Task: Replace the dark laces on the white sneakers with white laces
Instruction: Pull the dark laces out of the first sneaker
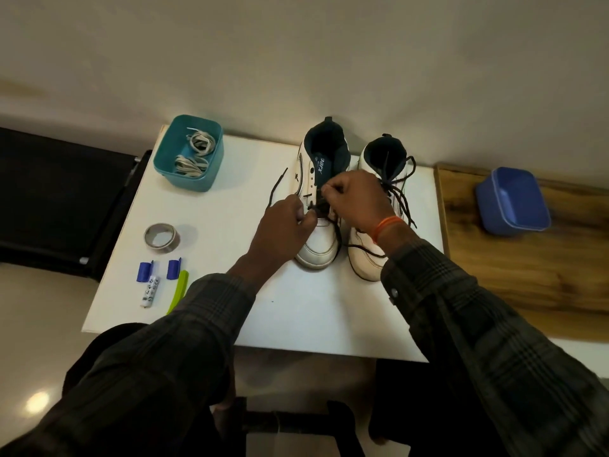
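The left sneaker [318, 206] points toe-first toward us on the desk [230, 206]. Our left hand [285, 222] and right hand [357, 199] each pinch its dark lace [336, 230] in a tight grip above the toe.

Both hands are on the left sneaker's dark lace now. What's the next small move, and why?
Probably draw the dark lace out of the next eyelets: the left hand and right hand both pinch it on the left sneaker, whose upper eyelets already look bare.
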